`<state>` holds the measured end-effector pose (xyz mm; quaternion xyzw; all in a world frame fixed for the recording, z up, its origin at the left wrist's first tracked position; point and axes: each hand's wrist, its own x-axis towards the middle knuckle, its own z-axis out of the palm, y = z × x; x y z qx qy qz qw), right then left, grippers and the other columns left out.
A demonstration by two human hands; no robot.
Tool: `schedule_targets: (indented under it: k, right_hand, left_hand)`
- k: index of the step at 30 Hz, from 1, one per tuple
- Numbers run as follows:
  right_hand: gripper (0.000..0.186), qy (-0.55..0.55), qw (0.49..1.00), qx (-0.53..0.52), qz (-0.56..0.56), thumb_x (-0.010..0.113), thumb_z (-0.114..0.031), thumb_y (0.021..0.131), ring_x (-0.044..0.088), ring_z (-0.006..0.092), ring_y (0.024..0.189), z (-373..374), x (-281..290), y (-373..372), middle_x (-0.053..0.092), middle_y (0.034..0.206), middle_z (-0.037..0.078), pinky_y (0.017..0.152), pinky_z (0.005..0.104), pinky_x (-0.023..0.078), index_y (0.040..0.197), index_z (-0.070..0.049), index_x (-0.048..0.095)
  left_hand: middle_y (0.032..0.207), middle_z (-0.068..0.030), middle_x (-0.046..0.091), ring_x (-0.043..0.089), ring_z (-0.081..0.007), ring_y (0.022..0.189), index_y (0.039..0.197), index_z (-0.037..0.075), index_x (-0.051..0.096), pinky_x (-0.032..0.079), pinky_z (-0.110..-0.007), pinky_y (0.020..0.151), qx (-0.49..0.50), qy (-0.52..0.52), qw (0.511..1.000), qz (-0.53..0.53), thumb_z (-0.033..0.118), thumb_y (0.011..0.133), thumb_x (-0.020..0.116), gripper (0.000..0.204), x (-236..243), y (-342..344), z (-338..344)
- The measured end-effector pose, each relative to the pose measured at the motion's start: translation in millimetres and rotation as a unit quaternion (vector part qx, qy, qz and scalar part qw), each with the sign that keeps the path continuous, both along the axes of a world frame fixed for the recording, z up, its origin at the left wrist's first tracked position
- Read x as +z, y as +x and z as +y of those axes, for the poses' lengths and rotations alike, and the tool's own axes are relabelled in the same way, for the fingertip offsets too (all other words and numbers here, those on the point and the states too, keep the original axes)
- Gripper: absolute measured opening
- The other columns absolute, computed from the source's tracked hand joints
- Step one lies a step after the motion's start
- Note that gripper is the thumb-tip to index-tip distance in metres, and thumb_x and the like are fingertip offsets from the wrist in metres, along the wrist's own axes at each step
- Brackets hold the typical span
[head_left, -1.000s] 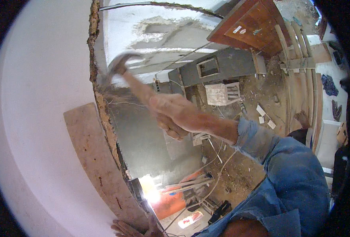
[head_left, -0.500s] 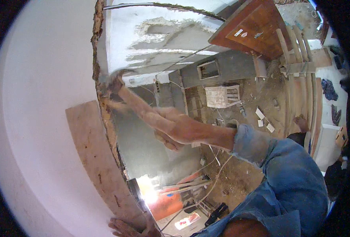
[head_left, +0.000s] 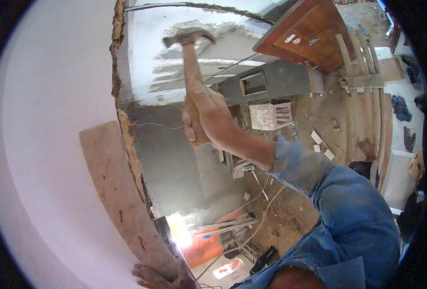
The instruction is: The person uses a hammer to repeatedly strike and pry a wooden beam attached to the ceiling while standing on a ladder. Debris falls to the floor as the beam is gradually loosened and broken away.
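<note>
My right hand (head_left: 201, 115) is closed round the wooden handle of a claw hammer (head_left: 190, 37). The hammer is raised, its metal head apart from the wall edge and the board. A long, flat wooden board (head_left: 119, 192) lies against the white wall (head_left: 45, 120), beside a rough, broken edge (head_left: 122, 111). At the board's lower end, my left hand (head_left: 163, 277) rests with its fingers spread over the wood and onto the wall. Part of that hand is cut off by the picture's lower rim. No nail can be made out at the broken edge.
A brown wooden door panel (head_left: 309, 36) stands at the upper right. Below are a small wooden stool (head_left: 270, 116), loose white pieces (head_left: 321, 144) and a cable (head_left: 266, 212) on the dirt floor. Long planks (head_left: 367, 106) run along the right, with a bare foot (head_left: 365, 149) on them. A bright lamp (head_left: 180, 236) glares low down.
My right hand has swung the hammer up and away from the broken wall edge, toward the upper middle. The board and my left hand stay in place.
</note>
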<state>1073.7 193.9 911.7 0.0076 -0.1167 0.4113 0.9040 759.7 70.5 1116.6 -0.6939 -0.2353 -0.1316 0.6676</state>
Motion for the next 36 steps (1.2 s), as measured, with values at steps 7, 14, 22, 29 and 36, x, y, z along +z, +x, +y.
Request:
schedule_targets:
  k: [7,14,22,29,36]
  right_hand:
    - [0.052,0.018,0.994,0.092,-0.048,0.045,-0.052,0.102,0.051,0.0176,0.037,4.1,-2.8,-1.9,0.053,0.058,0.007,0.030,0.0331,0.038,0.083,-0.004,0.054]
    - [0.050,0.028,0.987,0.118,-0.105,0.046,-0.052,0.101,0.051,0.0153,0.037,-2.4,-5.6,-11.3,0.053,0.058,0.006,0.029,0.0313,0.037,0.085,-0.006,0.054]
    - [0.041,-0.022,0.973,0.152,-0.171,0.044,-0.046,0.104,0.050,0.0159,0.037,-8.7,-5.9,-16.4,0.051,0.058,0.004,0.030,0.0317,0.037,0.093,-0.007,0.053]
    - [0.048,0.007,0.987,0.032,-0.156,0.045,-0.051,0.101,0.054,0.0151,0.041,-8.5,-9.7,-22.4,0.054,0.061,0.005,0.032,0.0322,0.041,0.086,-0.006,0.055]
    - [0.044,-0.036,0.993,0.083,0.077,0.045,-0.047,0.103,0.054,0.0162,0.039,-11.4,-4.3,-11.0,0.055,0.061,0.005,0.031,0.0300,0.040,0.087,-0.007,0.055]
  left_hand:
    - [0.141,-0.0249,0.053,0.046,-0.0439,0.135,0.137,-0.007,0.050,0.024,-0.060,0.116,0.024,-0.039,0.999,0.006,0.055,0.074,0.079,0.093,4.4,-4.4,-3.4]
    - [0.142,-0.0248,0.051,0.045,-0.0445,0.136,0.138,-0.006,0.051,0.022,-0.062,0.115,0.066,-0.063,0.996,-0.010,0.056,0.069,0.084,0.098,5.5,-5.6,-11.2]
    - [0.152,-0.0260,0.039,0.033,-0.0449,0.143,0.145,-0.008,0.037,0.013,-0.063,0.118,0.130,-0.087,0.988,-0.008,0.047,0.074,0.081,0.100,15.0,-13.8,-10.3]
    - [0.146,-0.0237,0.048,0.039,-0.0440,0.140,0.141,-0.006,0.047,0.017,-0.061,0.117,0.111,-0.073,0.991,-0.019,0.054,0.071,0.082,0.098,7.8,-9.0,-12.2]
    - [0.142,-0.0229,0.052,0.042,-0.0437,0.138,0.138,-0.005,0.051,0.020,-0.060,0.117,0.080,-0.070,0.994,-0.030,0.056,0.070,0.083,0.097,2.1,0.9,-10.8]
